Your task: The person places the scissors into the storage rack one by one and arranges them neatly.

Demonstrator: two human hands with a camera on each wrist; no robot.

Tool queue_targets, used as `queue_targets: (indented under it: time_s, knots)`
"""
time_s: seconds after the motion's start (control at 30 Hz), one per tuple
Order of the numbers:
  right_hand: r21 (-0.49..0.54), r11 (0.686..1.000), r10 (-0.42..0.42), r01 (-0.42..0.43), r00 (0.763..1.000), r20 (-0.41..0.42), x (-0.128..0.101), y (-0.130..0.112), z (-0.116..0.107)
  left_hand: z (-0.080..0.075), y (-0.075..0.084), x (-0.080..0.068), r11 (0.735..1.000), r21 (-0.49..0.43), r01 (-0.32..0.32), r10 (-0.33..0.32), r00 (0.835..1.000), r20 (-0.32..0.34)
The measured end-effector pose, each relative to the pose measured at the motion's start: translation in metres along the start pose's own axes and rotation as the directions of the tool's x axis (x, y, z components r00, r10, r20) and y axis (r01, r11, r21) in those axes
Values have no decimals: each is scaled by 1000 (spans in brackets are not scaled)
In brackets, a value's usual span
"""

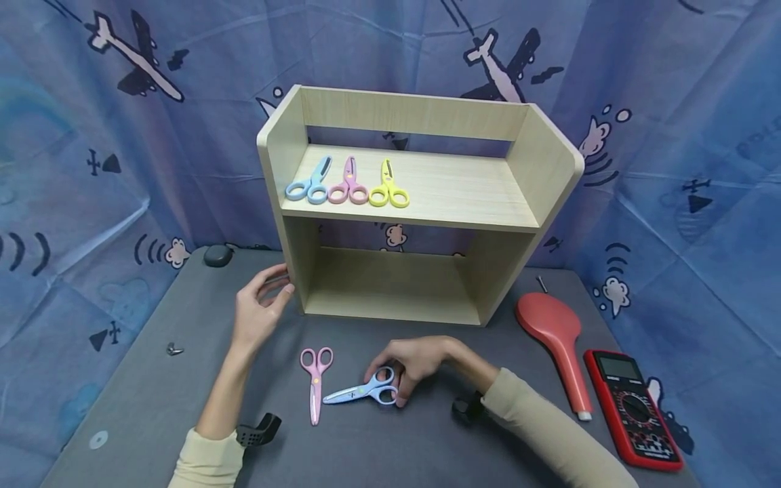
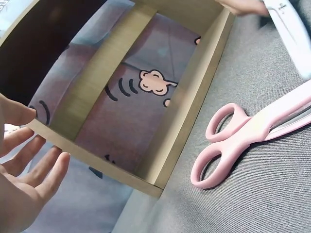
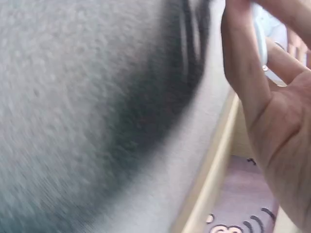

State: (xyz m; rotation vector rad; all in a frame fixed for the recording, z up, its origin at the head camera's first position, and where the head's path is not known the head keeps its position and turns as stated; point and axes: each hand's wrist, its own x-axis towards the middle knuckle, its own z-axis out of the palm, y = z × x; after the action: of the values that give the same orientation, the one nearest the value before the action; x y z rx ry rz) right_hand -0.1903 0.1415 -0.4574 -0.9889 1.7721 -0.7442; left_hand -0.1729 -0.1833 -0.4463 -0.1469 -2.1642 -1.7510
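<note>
At the left we see the left hand (image 1: 259, 308) resting with loose, nearly straight fingers against the left wall of the wooden shelf (image 1: 287, 176); it holds nothing. To its right, on the grey table (image 1: 152, 386), lie the pink scissors (image 1: 316, 379), untouched, handles toward the shelf. Next come the blue scissors (image 1: 363, 391), flat on the table, blades pointing left. The right hand (image 1: 411, 366) is over their handle end, with fingers curled round the handle rings; the right wrist view is too blurred to confirm more. A small mark is printed on the blue blade, but we cannot read it. Far right lies a red multimeter (image 1: 634, 407); its dial text is too small to read.
</note>
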Motion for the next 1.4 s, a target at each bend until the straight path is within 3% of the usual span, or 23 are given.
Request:
queue_targets:
  time_s: [0.27, 0.47, 0.67, 0.9, 1.0, 1.23, 1.33, 1.4]
  knots:
    - [-72, 995, -84, 72, 982, -171, -26, -24, -4, 0, 0, 0, 1000, -5, 3, -3, 1000, -2]
    - [-135, 982, -172, 132, 920, -351, -58, -55, -11, 0, 2, -1, 1000, 2, 2, -2, 1000, 3]
    - [-257, 956, -260, 140, 812, -523, -92, -93, -24, 0, 3, -1, 1000, -4, 0, 1, 1000, 3]
    - [-417, 906, -367, 76, 635, -680, -125, -129, -46, 0, 2, -1, 1000, -20, -5, 5, 1000, 2]
    - [-404, 914, -347, 34, 580, -737, -136, -139, -60, 0, 2, -1, 1000, -26, -5, 5, 1000, 0]
    - [-306, 947, -239, -99, 423, -874, -144, -156, -99, 1, 2, -1, 1000, -19, 1, -1, 1000, -3]
    - [-256, 951, -173, -171, 393, -903, -140, -157, -117, 0, 2, -1, 1000, -19, -3, 3, 1000, -4]
    - [-236, 943, -131, -235, 390, -911, -137, -155, -128, 0, 2, -1, 1000, -17, -2, 2, 1000, 0]
